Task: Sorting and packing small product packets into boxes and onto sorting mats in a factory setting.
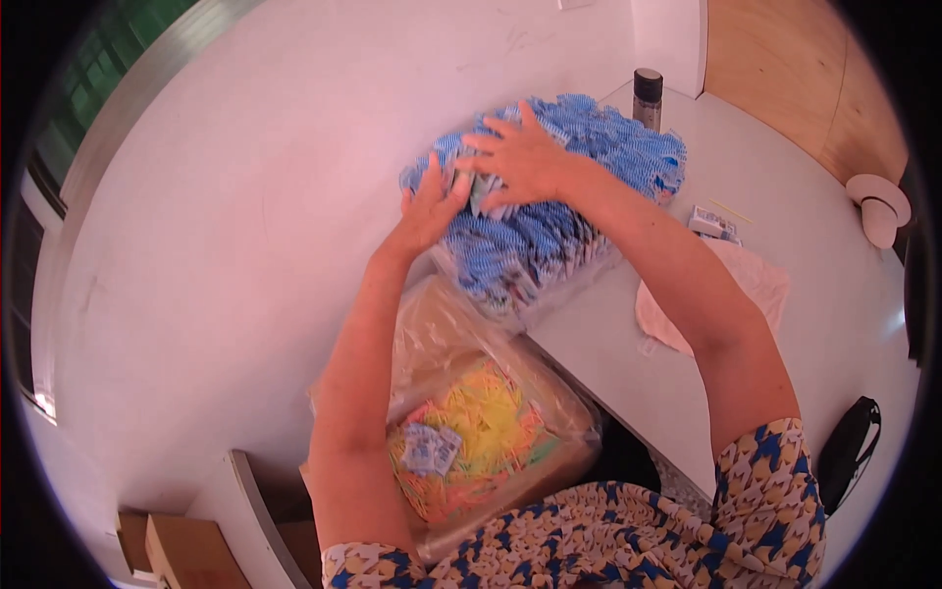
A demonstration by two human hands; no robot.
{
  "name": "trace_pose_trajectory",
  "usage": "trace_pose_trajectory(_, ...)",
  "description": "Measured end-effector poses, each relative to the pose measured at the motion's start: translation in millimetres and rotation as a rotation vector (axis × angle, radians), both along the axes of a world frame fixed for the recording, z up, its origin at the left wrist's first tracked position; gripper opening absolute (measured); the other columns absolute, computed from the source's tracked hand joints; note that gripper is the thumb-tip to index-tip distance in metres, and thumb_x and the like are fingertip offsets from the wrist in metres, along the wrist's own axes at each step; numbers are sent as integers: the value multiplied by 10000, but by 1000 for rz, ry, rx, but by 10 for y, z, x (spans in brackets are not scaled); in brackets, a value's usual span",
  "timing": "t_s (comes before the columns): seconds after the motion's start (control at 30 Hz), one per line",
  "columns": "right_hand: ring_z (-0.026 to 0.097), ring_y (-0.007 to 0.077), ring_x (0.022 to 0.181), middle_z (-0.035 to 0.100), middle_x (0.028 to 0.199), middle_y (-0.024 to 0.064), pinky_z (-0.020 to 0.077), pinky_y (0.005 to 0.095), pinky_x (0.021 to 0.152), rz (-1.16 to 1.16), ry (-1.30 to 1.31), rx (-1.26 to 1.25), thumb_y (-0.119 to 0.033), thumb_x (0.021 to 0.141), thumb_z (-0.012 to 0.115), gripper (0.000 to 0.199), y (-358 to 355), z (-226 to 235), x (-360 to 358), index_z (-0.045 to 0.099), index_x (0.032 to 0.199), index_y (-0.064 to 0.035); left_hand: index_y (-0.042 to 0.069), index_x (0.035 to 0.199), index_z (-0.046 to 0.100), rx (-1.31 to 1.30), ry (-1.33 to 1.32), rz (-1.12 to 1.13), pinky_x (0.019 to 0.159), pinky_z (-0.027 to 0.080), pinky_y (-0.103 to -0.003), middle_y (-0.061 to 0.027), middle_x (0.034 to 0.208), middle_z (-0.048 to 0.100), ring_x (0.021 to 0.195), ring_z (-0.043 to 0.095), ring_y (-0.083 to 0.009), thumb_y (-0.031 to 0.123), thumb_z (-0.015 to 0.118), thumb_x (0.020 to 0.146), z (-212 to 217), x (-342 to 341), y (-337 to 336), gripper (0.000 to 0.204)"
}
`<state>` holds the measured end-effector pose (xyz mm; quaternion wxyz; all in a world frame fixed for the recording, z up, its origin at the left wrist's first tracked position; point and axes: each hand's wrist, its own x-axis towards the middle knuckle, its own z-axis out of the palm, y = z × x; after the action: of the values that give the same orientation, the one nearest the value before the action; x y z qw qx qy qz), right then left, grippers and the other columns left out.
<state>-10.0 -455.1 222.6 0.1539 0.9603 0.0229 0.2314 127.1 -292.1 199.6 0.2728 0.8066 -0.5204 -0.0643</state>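
Observation:
A broad heap of small blue-and-white striped packets lies in a clear plastic wrapping on the table, against the wall. My right hand rests over its far left part, fingers spread. Beside it, at the heap's left edge, my left hand touches the packets with thumb and fingers apart. A few paler packets show between the two hands. Below them stands a cardboard box lined with clear plastic. Inside it are many thin yellow, orange and green sticks, with a few white-and-blue packets on top.
To the right on the table lie a pink cloth and a small white box. A dark-capped bottle stands behind the heap. A pale hat and a black pouch are at the far right. Cardboard boxes sit lower left.

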Motion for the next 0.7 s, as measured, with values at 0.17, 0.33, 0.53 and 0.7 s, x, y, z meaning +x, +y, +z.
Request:
trace_pose_trajectory(0.17,413,315,1274,476,1355,118,240,650,1023,-17,-172,22,-462,740,680,584,222,154,-67,560,1246,-196,-4,1290,494,-669,-97,-4,984,387,-373,-191,1249,564,1182,527,-276,415,512,925,-78,-339,683,556)
trace_pose_trajectory(0.33,559,314,1075,605,1151,154,452,438,833,459,-497,320,-284,737,674,408,902,-18,-588,634,1082,-71,20,834,679,-173,-105,283,627,503,-339,-138,758,669,696,661,-259,214,655,804,-1187,-712,2159,198)
trace_pose_trajectory(0.53,564,257,1059,616,1152,63,311,482,1040,575,-251,347,-101,728,725,285,1426,-949,-1014,636,999,-100,63,1178,532,764,-106,690,798,481,-490,-108,1020,659,940,649,-247,355,769,669,-2493,-933,2825,633)
trace_pose_trajectory(0.7,574,244,1032,619,1130,68,312,487,1034,561,-105,476,-102,719,730,262,1602,-1278,-1275,635,963,-96,72,1221,455,725,-167,807,823,460,-529,-111,1074,641,1013,626,-276,323,751,684,-2759,-970,2719,663)
